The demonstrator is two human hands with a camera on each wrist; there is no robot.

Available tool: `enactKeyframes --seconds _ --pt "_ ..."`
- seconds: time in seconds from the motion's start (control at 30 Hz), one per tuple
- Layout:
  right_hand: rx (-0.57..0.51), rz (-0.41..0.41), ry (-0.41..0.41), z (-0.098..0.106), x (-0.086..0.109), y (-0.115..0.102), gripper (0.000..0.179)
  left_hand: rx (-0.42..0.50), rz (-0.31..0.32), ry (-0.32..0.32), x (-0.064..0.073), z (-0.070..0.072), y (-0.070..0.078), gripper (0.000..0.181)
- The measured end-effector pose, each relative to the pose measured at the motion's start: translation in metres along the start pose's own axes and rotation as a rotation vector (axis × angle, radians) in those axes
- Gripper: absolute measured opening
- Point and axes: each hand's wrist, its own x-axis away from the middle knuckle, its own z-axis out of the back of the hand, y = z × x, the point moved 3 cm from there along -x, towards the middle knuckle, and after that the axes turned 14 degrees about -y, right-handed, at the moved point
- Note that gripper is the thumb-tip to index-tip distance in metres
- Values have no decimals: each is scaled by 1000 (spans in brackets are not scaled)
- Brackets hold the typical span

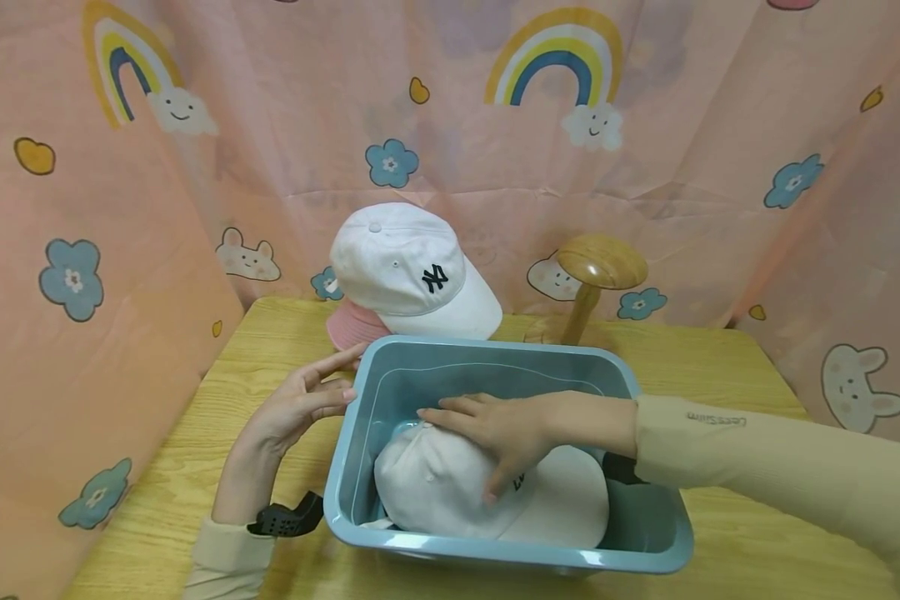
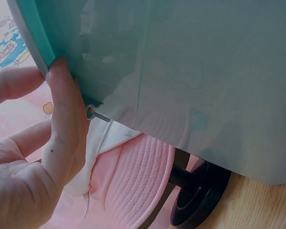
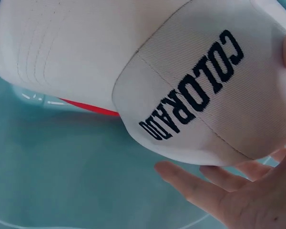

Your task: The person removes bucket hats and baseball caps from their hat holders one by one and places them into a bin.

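Note:
A white baseball cap (image 1: 450,487) with dark COLORADO lettering (image 3: 193,90) lies crown to the left in a blue plastic bin (image 1: 495,546). Over its crown my right hand (image 1: 506,425) is spread, thumb on the near side and fingers along the far side. In the right wrist view the fingers extend straight past the edge of the crown. At the bin's left rim my left hand (image 1: 300,404) holds the edge between thumb and fingers; the wrist view shows fingertips (image 2: 59,71) right at the rim.
Behind the bin, a white NY cap (image 1: 405,258) sits above a pink brim (image 1: 356,325). A wooden hat stand (image 1: 603,258) rises to its right. Inside the bin, something red (image 3: 88,106) shows beneath the cap and something black (image 1: 621,468) at the right. A patterned curtain (image 1: 450,100) backs the table (image 1: 720,375).

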Motion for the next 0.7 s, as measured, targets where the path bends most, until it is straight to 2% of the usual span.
enactKeyframes --seconds 0.47,0.7 --pt "12 53 58 6 24 -5 105 0 9 2 0 0 1 65" --pt "31 56 105 7 36 -5 94 3 2 2 0 -1 2 65"
